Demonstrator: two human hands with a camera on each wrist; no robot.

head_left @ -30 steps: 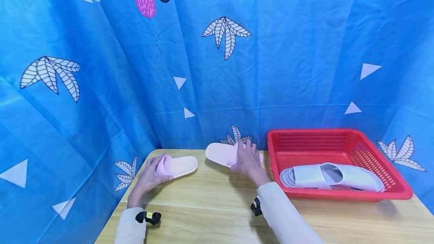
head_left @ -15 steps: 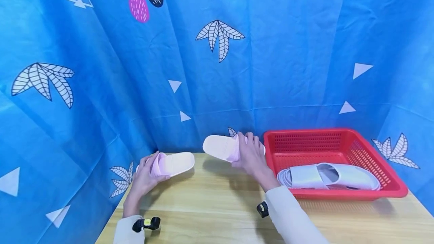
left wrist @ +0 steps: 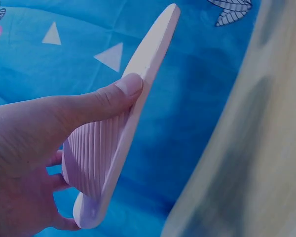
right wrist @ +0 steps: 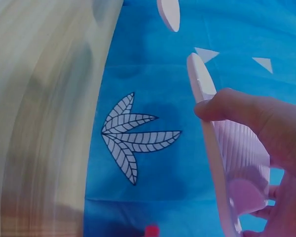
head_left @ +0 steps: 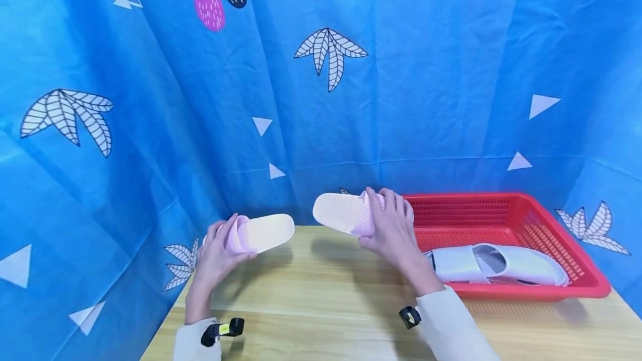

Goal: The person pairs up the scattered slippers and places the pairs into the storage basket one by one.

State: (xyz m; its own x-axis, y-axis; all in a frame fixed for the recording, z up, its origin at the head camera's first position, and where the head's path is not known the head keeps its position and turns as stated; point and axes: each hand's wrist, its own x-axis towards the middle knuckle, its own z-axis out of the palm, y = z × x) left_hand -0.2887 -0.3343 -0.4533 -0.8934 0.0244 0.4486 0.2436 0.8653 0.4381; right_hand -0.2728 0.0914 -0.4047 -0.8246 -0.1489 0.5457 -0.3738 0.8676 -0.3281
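My left hand (head_left: 219, 254) grips a pale pink slipper (head_left: 268, 232) by its ribbed strap, with the heel end pointing right. In the left wrist view the thumb presses on the edge of the sole (left wrist: 133, 128) while the other fingers curl round the far side. A matching pink slipper (head_left: 337, 211) is held in my right hand (head_left: 393, 233), heel end pointing left. The right wrist view has the thumb on the sole's edge and the ribbed strap (right wrist: 241, 153) under the palm. Both slippers are raised over the table, shadows below them.
A red plastic basket (head_left: 511, 292) stands on the right of the wooden table (head_left: 311, 305), partly behind my right hand. Light grey-white slippers (head_left: 526, 263) lie in it. A blue patterned curtain (head_left: 426, 99) hangs along the table's back and left edges.
Both hands have lifted the pink slippers off the table. The right one has moved right, toward the basket, and its slipper is raised higher.
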